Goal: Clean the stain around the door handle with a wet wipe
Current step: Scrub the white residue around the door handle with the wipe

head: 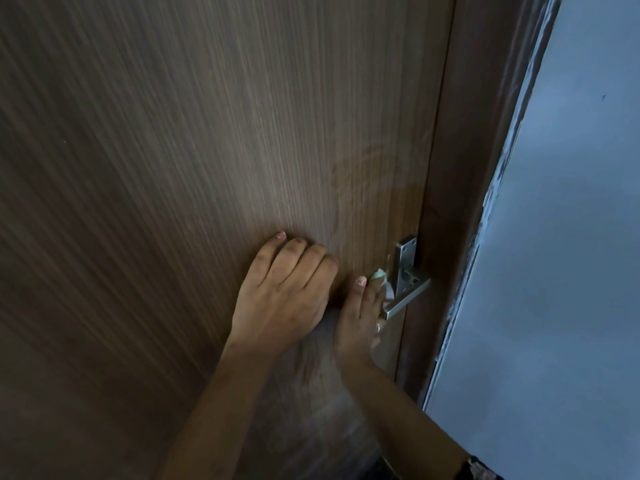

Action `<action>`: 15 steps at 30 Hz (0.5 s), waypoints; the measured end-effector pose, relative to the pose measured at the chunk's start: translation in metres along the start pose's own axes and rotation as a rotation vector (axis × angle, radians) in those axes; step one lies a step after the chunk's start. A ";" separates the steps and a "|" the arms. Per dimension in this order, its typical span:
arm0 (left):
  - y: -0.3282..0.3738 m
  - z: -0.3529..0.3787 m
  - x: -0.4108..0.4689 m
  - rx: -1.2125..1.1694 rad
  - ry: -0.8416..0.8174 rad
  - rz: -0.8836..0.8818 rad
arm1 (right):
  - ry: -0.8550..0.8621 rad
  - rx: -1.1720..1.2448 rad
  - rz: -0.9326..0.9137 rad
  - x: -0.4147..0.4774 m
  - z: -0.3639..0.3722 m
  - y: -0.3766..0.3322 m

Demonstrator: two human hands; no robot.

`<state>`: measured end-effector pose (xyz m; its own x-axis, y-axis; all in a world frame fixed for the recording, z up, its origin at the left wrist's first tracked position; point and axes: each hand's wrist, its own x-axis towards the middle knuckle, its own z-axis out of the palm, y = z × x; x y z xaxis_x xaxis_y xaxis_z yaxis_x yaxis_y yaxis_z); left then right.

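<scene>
A big brown door (173, 150) with thin wood lines fills most of the view. A silver door handle (405, 292) sits on the door's right side, at about 4 o'clock from the middle of the picture. Its bar sticks out toward 7 o'clock, and its plate has small screws at the top.

The left hand (287, 289) lies flat on the door, at 9 o'clock from the handle. Its fingers are straight and close together, and they press on the wood.

The right hand (360, 320) is just beside the handle, touching its bar. It holds a wet wipe (379, 275), a small pale lump, against the door at 9 o'clock from the handle's plate. The thumb points up toward 12 o'clock. The other fingers are mostly hidden behind the hand.

Faint shiny streaks (363, 174) show on the wood at 12 o'clock from the handle.

A darker brown door frame (460, 168) runs down at 3 o'clock from the handle, and past it is a grey-blue wall (571, 237).
</scene>
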<state>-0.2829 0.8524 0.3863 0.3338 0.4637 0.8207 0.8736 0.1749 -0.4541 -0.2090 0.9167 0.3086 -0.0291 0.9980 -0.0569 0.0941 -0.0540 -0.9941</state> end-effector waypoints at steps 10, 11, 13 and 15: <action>0.002 0.000 -0.002 -0.020 -0.002 0.000 | 0.185 0.365 0.077 0.019 0.008 -0.026; 0.002 0.000 -0.002 -0.019 -0.001 0.002 | 0.180 0.409 0.056 0.020 0.007 -0.030; 0.002 0.001 -0.002 -0.012 -0.001 0.008 | 0.151 0.373 -0.052 0.018 0.005 -0.038; 0.001 0.001 -0.002 -0.011 -0.005 0.016 | 0.129 0.330 -0.130 0.017 0.005 -0.041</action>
<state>-0.2826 0.8524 0.3837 0.3463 0.4706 0.8115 0.8720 0.1575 -0.4635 -0.2185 0.9361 0.3479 0.1077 0.9922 0.0630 -0.2280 0.0863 -0.9698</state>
